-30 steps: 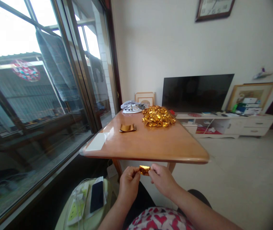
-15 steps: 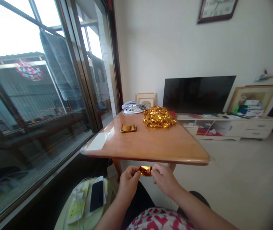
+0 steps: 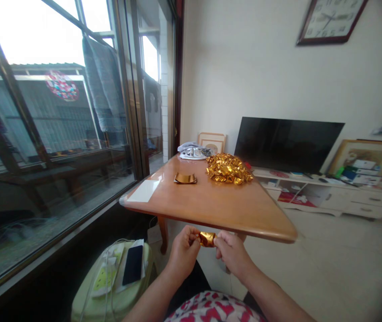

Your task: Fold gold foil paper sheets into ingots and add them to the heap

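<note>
My left hand [image 3: 183, 250] and my right hand [image 3: 231, 254] both pinch a small folded piece of gold foil paper [image 3: 207, 239], held just below the near edge of a wooden table [image 3: 211, 205]. Fingers of both hands are closed on the foil's two ends. On the table, far side, lies a heap of folded gold foil pieces [image 3: 228, 168]. A short stack of flat gold foil sheets [image 3: 185, 178] lies to the left of the heap.
A white sheet [image 3: 144, 191] lies at the table's left corner, a bundle of cloth [image 3: 192, 151] at its far end. A green stool [image 3: 110, 286] at lower left bears a phone [image 3: 132, 271] and a power strip. Window left; television [image 3: 286, 144] and white cabinet behind.
The view has swung and tilted a little; the hands stay together on the foil piece, which looks more folded and compact than a second ago.
</note>
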Action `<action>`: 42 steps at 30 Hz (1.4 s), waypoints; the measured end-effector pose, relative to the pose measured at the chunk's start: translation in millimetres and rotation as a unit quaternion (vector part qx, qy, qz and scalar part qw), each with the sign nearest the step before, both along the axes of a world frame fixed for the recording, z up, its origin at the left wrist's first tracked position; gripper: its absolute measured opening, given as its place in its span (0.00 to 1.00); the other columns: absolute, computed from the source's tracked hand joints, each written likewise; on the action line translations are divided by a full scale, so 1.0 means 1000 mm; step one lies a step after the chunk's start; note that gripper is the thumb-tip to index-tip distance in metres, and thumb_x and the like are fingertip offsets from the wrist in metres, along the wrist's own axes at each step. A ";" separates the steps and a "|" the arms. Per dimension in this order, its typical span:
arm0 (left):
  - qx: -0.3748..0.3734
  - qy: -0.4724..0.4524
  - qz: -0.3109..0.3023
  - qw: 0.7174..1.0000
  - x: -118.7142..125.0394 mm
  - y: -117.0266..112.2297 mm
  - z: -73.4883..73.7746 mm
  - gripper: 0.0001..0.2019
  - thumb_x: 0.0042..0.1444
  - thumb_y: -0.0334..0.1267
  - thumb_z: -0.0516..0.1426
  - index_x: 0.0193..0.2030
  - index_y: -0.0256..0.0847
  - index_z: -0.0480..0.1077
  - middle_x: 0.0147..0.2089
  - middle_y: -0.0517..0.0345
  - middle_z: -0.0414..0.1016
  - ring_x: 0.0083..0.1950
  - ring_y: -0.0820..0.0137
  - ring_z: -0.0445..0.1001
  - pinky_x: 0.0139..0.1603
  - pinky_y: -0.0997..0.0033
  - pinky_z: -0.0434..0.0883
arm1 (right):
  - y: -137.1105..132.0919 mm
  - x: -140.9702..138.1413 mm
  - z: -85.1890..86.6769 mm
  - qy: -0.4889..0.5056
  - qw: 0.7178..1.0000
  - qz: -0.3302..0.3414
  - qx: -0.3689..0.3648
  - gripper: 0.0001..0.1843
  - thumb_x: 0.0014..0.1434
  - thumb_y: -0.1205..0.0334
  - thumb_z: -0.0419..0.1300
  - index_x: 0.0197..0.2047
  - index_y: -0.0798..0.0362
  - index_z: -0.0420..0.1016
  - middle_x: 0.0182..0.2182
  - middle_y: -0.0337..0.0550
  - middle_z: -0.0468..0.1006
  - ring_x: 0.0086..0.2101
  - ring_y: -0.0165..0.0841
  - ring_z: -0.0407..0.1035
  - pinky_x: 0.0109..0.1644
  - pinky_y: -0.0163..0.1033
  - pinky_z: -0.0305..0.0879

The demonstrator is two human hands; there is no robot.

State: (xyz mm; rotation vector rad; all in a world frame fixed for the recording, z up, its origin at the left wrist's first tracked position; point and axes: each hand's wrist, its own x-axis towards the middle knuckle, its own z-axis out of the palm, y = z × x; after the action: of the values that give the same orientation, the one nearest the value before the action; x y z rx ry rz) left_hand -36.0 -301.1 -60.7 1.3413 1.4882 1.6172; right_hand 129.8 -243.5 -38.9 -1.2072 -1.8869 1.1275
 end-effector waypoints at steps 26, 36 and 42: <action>0.055 -0.151 -0.111 0.981 -0.008 -0.009 0.010 0.21 0.60 0.42 0.62 0.60 0.42 0.71 0.60 0.46 0.73 0.57 0.59 0.72 0.60 0.59 0.66 | -0.006 -0.003 0.022 0.129 0.973 -0.029 -0.188 0.09 0.53 0.58 0.56 0.28 0.54 0.71 0.15 0.37 0.70 0.15 0.24 0.55 0.18 0.29 0.46; 0.047 -0.253 -0.195 0.947 -0.006 -0.015 0.024 0.21 0.58 0.41 0.64 0.59 0.42 0.73 0.57 0.48 0.75 0.58 0.60 0.71 0.61 0.63 0.64 | -0.012 -0.008 0.016 0.151 0.955 0.027 -0.256 0.12 0.55 0.56 0.56 0.29 0.56 0.73 0.13 0.36 0.69 0.11 0.23 0.52 0.16 0.30 0.43; 0.023 -0.328 -0.185 0.926 -0.010 -0.015 0.022 0.20 0.60 0.43 0.62 0.57 0.39 0.73 0.51 0.48 0.76 0.45 0.67 0.73 0.45 0.70 0.67 | -0.018 -0.008 0.019 0.149 0.951 0.084 -0.256 0.21 0.60 0.45 0.57 0.33 0.57 0.74 0.14 0.38 0.72 0.12 0.23 0.54 0.17 0.29 0.44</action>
State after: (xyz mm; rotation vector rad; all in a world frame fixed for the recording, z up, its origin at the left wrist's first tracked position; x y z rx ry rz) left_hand -46.3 -316.0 -39.0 0.8901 0.7510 1.6252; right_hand 122.0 -261.1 -19.4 -1.0647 -1.5323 1.8622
